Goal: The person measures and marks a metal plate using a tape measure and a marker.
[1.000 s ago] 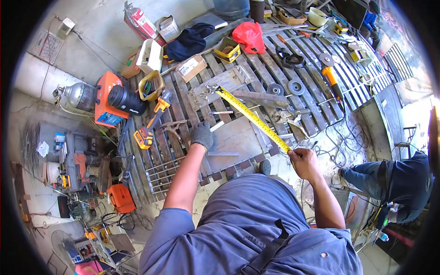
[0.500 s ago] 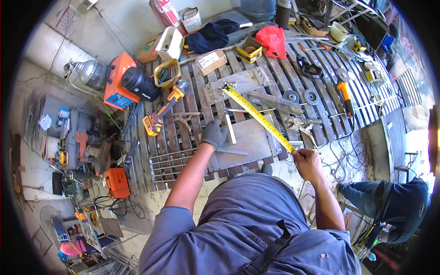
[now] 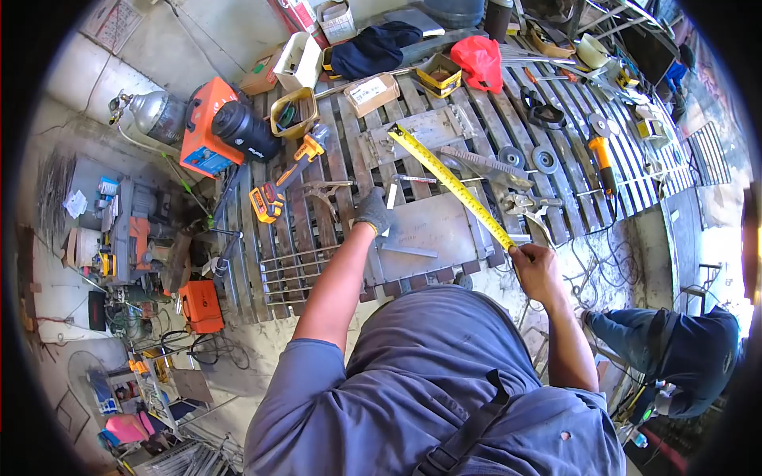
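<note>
My left hand [image 3: 375, 212], in a grey glove, is on a short white strip [image 3: 390, 208] at the left edge of a flat metal plate [image 3: 429, 230]; its fingers are partly hidden. My bare right hand [image 3: 534, 266] is closed on the near end of a yellow tape measure [image 3: 452, 187]. The extended tape slants away to the upper left, its far end over a metal piece with a raised frame [image 3: 421, 136]. Beneath my left hand lies a thin metal bar [image 3: 409, 251] on the plate.
A slatted metal table [image 3: 341, 166] bears a yellow cordless grinder [image 3: 290, 176], clamps [image 3: 533, 208], two discs [image 3: 544, 159], another grinder [image 3: 603, 159] and a red bag [image 3: 478, 63]. An orange machine [image 3: 208, 131] stands at the left. Another person [image 3: 683, 357] is bent over at the lower right.
My left hand has moved slightly up and now reaches the white strip, which has shifted left and tilted. The tape and my right hand have shifted slightly.
</note>
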The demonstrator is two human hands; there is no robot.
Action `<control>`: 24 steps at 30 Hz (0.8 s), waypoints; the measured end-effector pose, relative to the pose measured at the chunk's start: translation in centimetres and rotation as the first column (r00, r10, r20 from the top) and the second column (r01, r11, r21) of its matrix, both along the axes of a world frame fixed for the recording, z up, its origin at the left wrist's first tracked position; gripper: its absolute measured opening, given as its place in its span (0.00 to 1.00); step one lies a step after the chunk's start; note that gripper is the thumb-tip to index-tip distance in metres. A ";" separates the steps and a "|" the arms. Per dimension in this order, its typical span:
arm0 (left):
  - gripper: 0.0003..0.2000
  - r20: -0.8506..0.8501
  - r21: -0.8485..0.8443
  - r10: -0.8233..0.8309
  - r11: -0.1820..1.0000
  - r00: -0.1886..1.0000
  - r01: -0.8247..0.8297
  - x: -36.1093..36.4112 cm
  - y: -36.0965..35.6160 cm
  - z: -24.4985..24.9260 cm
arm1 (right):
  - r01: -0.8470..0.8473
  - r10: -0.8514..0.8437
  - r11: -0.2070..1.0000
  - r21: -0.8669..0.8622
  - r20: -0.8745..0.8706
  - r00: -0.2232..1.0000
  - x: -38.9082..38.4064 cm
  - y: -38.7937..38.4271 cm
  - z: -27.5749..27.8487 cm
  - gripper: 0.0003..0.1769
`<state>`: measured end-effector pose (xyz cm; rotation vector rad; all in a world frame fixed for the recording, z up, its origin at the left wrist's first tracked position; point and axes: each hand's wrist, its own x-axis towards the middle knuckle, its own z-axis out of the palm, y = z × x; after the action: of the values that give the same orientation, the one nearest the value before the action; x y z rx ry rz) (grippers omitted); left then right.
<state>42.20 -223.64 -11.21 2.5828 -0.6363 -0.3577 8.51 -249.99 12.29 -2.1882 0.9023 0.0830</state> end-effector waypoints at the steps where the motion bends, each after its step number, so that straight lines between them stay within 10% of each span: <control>1: 0.26 -0.040 -0.138 0.008 0.990 0.999 -0.014 0.4 0.9 -1.1 | 0.006 -0.006 1.000 0.008 0.009 1.000 -0.2 0.2 0.1 0.20; 4: 0.20 -0.159 -0.438 0.056 0.891 0.986 -0.121 2.1 2.3 -3.7 | 0.025 -0.026 0.999 0.027 0.034 0.999 -0.4 0.6 0.1 0.20; 7: 0.14 -0.569 -0.572 0.078 0.678 0.819 -0.461 0.7 2.2 4.8 | 0.048 -0.049 0.999 0.024 0.036 0.998 -1.3 0.5 0.3 0.19; 14: 0.08 -0.368 -0.918 -0.113 0.198 0.923 -0.342 -6.0 1.5 24.1 | 0.114 -0.116 0.992 0.056 0.041 0.992 -1.3 0.1 0.3 0.21; 24: 0.11 -0.504 -0.838 -0.312 -0.048 0.805 -0.543 -8.3 3.7 29.5 | -0.004 -0.024 0.982 0.189 0.146 0.989 1.1 2.9 1.8 0.18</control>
<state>33.85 -219.90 18.27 0.8362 -0.1705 -0.3591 9.61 -247.09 14.05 -1.9855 0.7888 0.0015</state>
